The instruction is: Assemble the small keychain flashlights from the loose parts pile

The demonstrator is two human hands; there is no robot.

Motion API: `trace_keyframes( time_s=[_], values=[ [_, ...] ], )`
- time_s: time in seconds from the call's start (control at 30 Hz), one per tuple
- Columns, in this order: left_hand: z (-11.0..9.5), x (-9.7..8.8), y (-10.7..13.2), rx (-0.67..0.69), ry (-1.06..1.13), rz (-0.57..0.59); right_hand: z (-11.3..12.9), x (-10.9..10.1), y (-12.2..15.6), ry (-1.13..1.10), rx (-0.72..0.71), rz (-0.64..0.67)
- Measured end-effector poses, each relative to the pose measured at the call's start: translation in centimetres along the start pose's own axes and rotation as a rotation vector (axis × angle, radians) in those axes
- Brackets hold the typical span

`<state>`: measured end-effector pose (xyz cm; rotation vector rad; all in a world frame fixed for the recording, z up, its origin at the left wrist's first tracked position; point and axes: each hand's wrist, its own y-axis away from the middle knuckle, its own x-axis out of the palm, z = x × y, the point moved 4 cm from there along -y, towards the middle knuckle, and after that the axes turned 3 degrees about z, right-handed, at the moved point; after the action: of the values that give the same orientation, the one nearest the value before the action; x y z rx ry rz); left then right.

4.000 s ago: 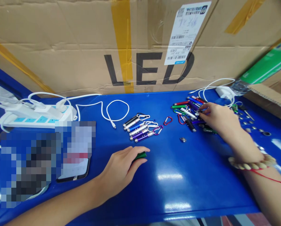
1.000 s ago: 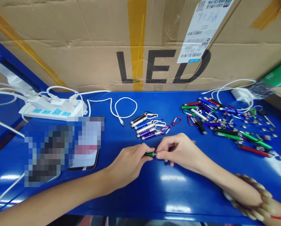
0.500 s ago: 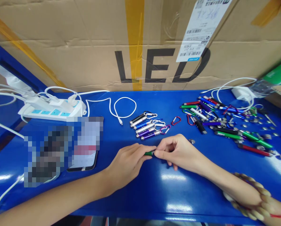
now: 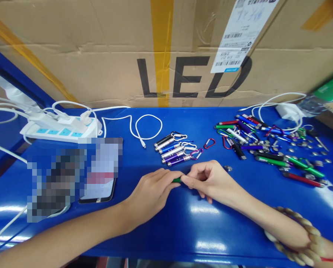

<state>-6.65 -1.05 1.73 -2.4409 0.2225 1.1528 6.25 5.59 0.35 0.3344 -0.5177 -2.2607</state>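
My left hand (image 4: 152,188) is closed round a short green penlight (image 4: 177,180), of which only a small stretch shows between the fingers. At its right end, the thumb and forefinger of my right hand (image 4: 208,178) are pinched together against the tip; whatever small part they cover is hidden. Just beyond the hands lies a neat row of penlights (image 4: 175,149) in black, silver, blue and purple, each with a carabiner clip. A loose red carabiner (image 4: 210,143) rests right of the row.
Right of the hands spreads a pile of coloured penlights (image 4: 272,160) with scattered button cells (image 4: 314,153). A phone (image 4: 99,193), a power strip (image 4: 71,134) and white cables occupy the left. A large cardboard box (image 4: 105,48) stands along the back of the blue table (image 4: 189,230).
My right fingertips have moved slightly left, closing against the green penlight's end, where a small dark tip showed before. The view has shifted a little; the other things lie as before.
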Motion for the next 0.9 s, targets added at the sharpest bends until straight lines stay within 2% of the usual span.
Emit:
trace_keyframes(
  time_s=[0.1, 0.23, 0.33, 0.5, 0.6, 0.7, 0.9],
  values=[
    [0.2, -0.1, -0.1, -0.076, 0.033, 0.027, 0.4, -0.3, 0.1, 0.083, -0.122, -0.032],
    [0.4, -0.3, -0.1, -0.137, 0.032, 0.023, 1.8, -1.2, 1.0, 0.351, -0.537, -0.24],
    [0.4, -0.2, -0.1, -0.122, 0.038, 0.036, 2.1, -1.2, 1.7, 0.514, -0.804, -0.283],
    [0.5, 0.0, 0.0, -0.1, 0.059, 0.081, 2.1, -1.0, 2.6, 0.792, -1.044, -0.32],
    [0.5, 0.1, -0.1, -0.091, 0.118, 0.146, 2.4, -0.9, 3.0, 0.891, -1.109, -0.286],
    [0.4, 0.1, -0.2, -0.106, 0.148, 0.202, 2.4, -0.8, 2.9, 0.891, -1.081, -0.214],
    [0.4, 0.1, -0.1, -0.148, 0.176, 0.17, 2.0, -0.8, 2.2, 0.711, -0.985, -0.163]
  ],
)
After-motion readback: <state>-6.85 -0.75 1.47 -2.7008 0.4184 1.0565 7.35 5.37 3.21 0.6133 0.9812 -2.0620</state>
